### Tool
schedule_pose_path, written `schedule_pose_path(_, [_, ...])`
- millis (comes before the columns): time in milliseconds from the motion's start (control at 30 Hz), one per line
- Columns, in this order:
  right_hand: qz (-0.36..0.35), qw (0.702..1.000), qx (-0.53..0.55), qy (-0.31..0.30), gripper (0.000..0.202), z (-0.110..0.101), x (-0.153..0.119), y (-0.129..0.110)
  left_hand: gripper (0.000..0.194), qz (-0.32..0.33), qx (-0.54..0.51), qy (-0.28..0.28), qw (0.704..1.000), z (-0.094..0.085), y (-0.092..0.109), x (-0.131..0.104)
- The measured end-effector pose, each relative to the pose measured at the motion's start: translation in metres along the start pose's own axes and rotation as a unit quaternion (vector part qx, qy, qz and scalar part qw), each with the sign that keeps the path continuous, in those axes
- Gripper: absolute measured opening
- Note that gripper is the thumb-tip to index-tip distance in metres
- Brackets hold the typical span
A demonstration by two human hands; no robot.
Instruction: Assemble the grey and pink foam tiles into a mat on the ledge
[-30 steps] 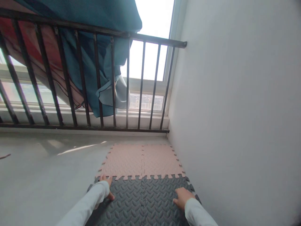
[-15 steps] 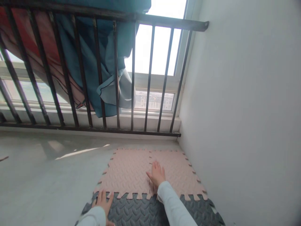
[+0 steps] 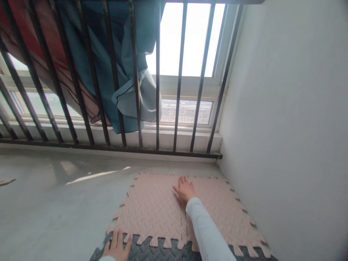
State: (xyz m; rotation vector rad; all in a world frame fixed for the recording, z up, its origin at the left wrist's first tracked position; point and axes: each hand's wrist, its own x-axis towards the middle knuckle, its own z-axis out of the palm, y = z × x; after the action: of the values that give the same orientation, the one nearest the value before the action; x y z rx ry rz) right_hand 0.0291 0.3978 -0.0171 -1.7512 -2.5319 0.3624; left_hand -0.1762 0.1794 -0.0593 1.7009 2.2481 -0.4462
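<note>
Two pink foam floor mats [image 3: 149, 206] lie side by side, their toothed edges meeting at a seam. My right hand [image 3: 185, 189] rests flat over the far part of that seam, fingers spread. Nearer to me is a dark grey foam mat [image 3: 154, 251] with a raised leaf-like pattern, partly cut off by the frame. My left hand [image 3: 117, 246] lies with spread fingers at the near left corner, where the pink and grey mats meet. Neither hand holds anything.
A black metal railing [image 3: 157, 108] runs along the window, with blue cloth [image 3: 108, 65] and red-pink cloth [image 3: 51, 40] hanging behind its bars. A white wall [image 3: 288, 119] rises at the right of the mats. Grey floor [image 3: 62, 210] extends on the left.
My right hand has slid forward along the seam toward the far edge. My left hand stays by the near left corner. The view has come closer and tilted down somewhat.
</note>
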Motion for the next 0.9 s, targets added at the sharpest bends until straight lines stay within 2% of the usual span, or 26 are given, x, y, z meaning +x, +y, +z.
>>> schedule_pose_path(100, [0.006, 1.000, 0.000, -0.008, 0.073, 0.000, 0.003, -0.001, 0.078, 0.005, 0.008, -0.008, 1.000, -0.003, 0.000, -0.002])
schedule_pose_path(233, [0.008, 1.000, 0.000, -0.027, 0.076, 0.001, 0.000, -0.001, 0.094, 0.010, 0.007, -0.018, 1.000, -0.007, 0.000, -0.003])
schedule_pose_path(433, [0.024, 1.000, -0.003, 0.012, 0.069, 0.011, -0.023, 0.008, 0.105, 0.016, -0.007, -0.029, 0.999, -0.011, 0.000, -0.004])
schedule_pose_path(600, [0.029, 0.999, -0.018, 0.012, 0.063, 0.000, -0.029, 0.002, 0.120, 0.019, -0.011, -0.036, 0.999, -0.019, 0.002, -0.010])
schedule_pose_path(667, [0.021, 0.999, -0.025, 0.032, 0.061, -0.003, -0.033, -0.006, 0.126, 0.024, -0.010, -0.034, 0.999, -0.022, 0.004, -0.012])
schedule_pose_path(800, [-0.011, 0.996, -0.022, 0.089, 0.054, 0.008, -0.051, -0.014, 0.122, 0.019, -0.009, -0.033, 0.999, -0.022, 0.002, -0.010])
schedule_pose_path(900, [-0.025, 0.997, 0.006, 0.067, 0.052, 0.017, -0.066, -0.011, 0.109, 0.025, -0.019, -0.036, 0.999, -0.020, -0.001, -0.007])
